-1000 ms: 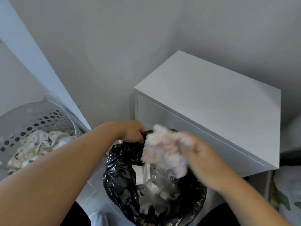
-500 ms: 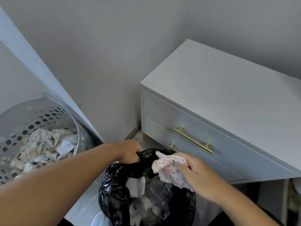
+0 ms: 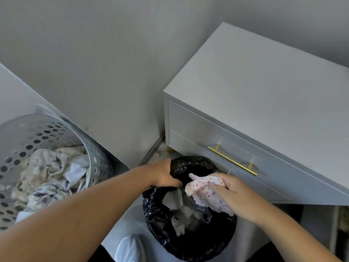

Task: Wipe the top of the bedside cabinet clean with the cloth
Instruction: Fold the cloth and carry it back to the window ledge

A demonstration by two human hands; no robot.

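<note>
From the head camera you look down into a corner of the room; your left hand [image 3: 166, 174] is closed on the upper rim of the black bin bag [image 3: 190, 229], pinching the plastic and holding the mouth open; your right hand [image 3: 234, 197] is closed around the cloth [image 3: 203, 188], a pale one with small coloured dots, bunched in the fingers with a loose edge hanging over the bag's opening; the cloth sits just beside your left hand, over the bag, below the cabinet's front. Inside the bag you see crumpled pale scraps. The bedside cabinet [image 3: 264, 95] stands to the right against the wall, its grey top well apart from the cloth; a brass handle [image 3: 232, 160] runs across the drawer front just above your right hand. To the left, a perforated grey laundry basket [image 3: 94, 148] holds rumpled fabric; a white shoe [image 3: 130, 248] shows at the bottom edge.
</note>
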